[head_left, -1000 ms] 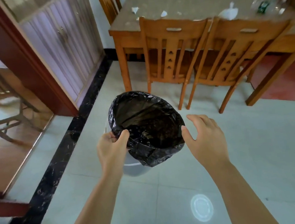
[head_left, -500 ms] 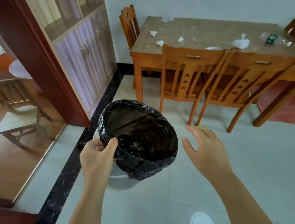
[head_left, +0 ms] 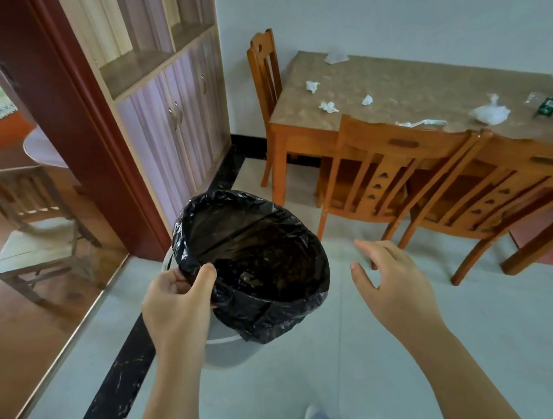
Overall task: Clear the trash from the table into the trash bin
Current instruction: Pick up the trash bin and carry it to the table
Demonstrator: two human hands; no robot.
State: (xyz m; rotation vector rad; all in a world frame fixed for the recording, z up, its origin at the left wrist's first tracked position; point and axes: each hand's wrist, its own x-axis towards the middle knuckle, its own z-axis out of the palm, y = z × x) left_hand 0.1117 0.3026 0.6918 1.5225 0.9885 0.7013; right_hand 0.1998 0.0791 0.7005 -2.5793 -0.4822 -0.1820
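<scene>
One hand grips the bin's (head_left: 227, 349) liner (head_left: 259, 252), the other is free; trash lies on the table (head_left: 426, 88).
The left hand (head_left: 175, 303) pinches the liner's near-left rim between thumb and curled fingers. The right hand (head_left: 394, 285) hovers just right of the bin, apart from it, fingers spread and loose, holding nothing. On the table, well beyond the bin: three crumpled tissues (head_left: 328, 107) near its left end, a paper scrap (head_left: 337, 57) at the far edge, a clear plastic wad (head_left: 489, 112) and a bottle (head_left: 549, 106) toward the right. Two chairs (head_left: 384, 169) stand along its near side.
</scene>
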